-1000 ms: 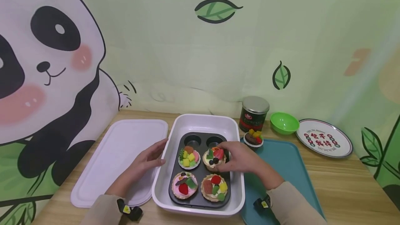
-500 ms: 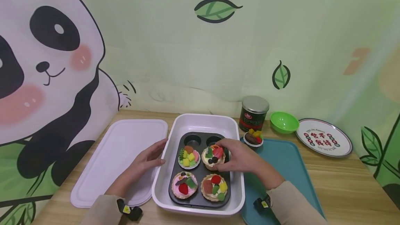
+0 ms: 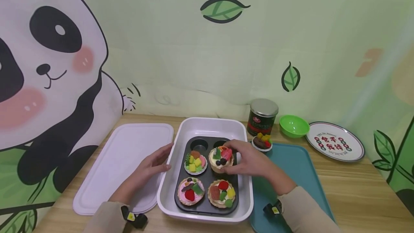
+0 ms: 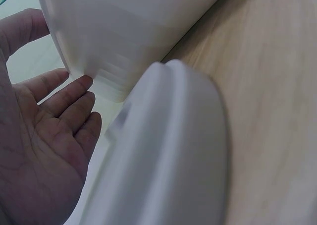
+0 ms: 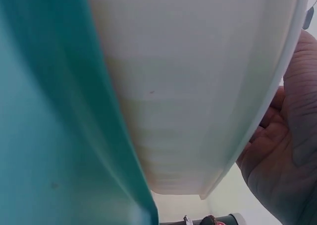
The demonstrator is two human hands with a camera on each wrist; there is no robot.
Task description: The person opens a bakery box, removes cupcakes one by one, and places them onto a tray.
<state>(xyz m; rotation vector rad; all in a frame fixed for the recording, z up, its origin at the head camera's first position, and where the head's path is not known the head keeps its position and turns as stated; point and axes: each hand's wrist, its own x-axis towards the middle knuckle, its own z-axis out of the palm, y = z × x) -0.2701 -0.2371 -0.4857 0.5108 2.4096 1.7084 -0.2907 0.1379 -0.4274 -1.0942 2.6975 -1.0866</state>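
In the head view, my right hand (image 3: 249, 159) pinches a fruit tart (image 3: 221, 157) topped with berries, over the middle right of the dark muffin pan (image 3: 209, 149). The tart tilts slightly, and its underside is hidden. Three more tarts sit in the pan: one with yellow cubes (image 3: 195, 163), a pink one (image 3: 191, 191) and a cream one (image 3: 221, 194). The pan lies inside a deep white tub (image 3: 207, 218). At the tub's left rim is my left hand (image 3: 155, 164), fingers extended; in the left wrist view, fingertips (image 4: 85, 81) touch the tub's wall.
A white lid-like tray (image 3: 129, 161) lies left and a teal tray (image 3: 288, 175) right, partly beneath the tub. A chocolate cupcake (image 3: 262, 143), an espresso tin (image 3: 263, 118), a green bowl (image 3: 293, 127) and a printed plate (image 3: 334, 142) stand at the back right.
The berry tart in my right hand has risen a little from the pan and tilted, and the right hand has moved slightly up with it. My left hand stays put.
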